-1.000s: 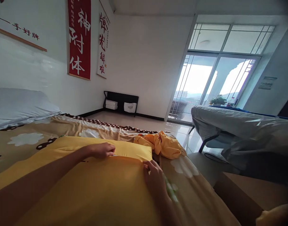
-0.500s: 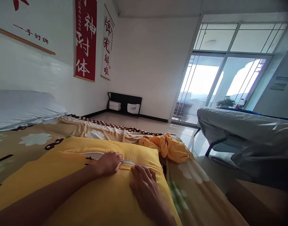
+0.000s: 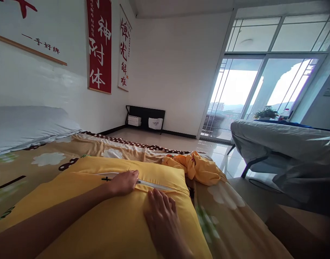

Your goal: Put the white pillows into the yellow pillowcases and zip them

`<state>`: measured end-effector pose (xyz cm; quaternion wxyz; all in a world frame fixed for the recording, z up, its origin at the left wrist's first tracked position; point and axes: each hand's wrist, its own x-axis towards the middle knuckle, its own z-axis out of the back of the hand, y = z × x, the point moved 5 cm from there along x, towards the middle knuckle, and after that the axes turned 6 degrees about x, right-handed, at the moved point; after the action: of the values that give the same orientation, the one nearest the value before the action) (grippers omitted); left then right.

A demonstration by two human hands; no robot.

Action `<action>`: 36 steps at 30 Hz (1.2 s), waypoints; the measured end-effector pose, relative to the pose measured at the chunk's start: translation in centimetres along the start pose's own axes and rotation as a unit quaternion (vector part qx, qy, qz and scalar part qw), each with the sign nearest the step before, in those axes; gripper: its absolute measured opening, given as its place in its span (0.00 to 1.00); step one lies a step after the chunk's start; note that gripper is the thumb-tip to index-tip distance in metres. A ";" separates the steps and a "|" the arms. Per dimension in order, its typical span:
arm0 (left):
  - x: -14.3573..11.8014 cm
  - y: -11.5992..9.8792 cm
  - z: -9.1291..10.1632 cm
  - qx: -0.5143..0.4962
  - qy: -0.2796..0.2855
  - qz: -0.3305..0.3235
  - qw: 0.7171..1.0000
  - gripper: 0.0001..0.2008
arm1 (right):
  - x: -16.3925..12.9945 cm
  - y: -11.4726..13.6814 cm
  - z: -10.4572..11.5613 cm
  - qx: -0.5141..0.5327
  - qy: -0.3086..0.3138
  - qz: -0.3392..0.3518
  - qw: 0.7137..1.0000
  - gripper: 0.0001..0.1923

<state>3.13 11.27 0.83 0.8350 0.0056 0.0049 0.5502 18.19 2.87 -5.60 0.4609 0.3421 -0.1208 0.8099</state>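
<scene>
Both hands a little nearer than before: left hand [image 3: 123, 182] pinched on zipper [image 3: 154, 185], right hand [image 3: 161, 216] flat, open on yellow pillow [image 3: 111, 223].

Red wall scroll [image 3: 99, 46], crumpled yellow cloth [image 3: 200, 169]

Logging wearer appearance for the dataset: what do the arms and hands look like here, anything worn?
Both arms are bare as far as the frame shows: no sleeves, gloves, watch or bands. Left hand and right hand show no rings or markings that I can make out. Short, unpainted nails on the right fingers.
</scene>
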 end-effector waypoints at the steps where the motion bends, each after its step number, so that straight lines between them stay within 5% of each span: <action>1: -0.2 0.4 0.1 -0.003 0.003 0.001 1.000 0.12 | 0.0 0.0 0.0 0.003 0.000 -0.001 1.000 0.22; 14: -4.4 7.4 -0.4 0.034 -0.139 0.055 0.988 0.14 | -0.1 0.1 0.2 -0.008 -0.020 0.008 1.000 0.21; 22: -6.2 13.5 -1.0 -0.024 -0.114 0.119 0.986 0.14 | 0.1 0.2 0.4 -0.060 -0.051 0.065 0.995 0.21; 36: -8.1 17.7 -1.1 -0.014 -0.069 0.163 0.984 0.14 | 0.2 0.1 0.5 -0.093 -0.107 0.115 0.983 0.20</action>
<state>-16.34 10.86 0.02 0.7323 0.0329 -0.0609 0.6774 18.27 2.68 -5.13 0.3785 0.3664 -0.2826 0.8016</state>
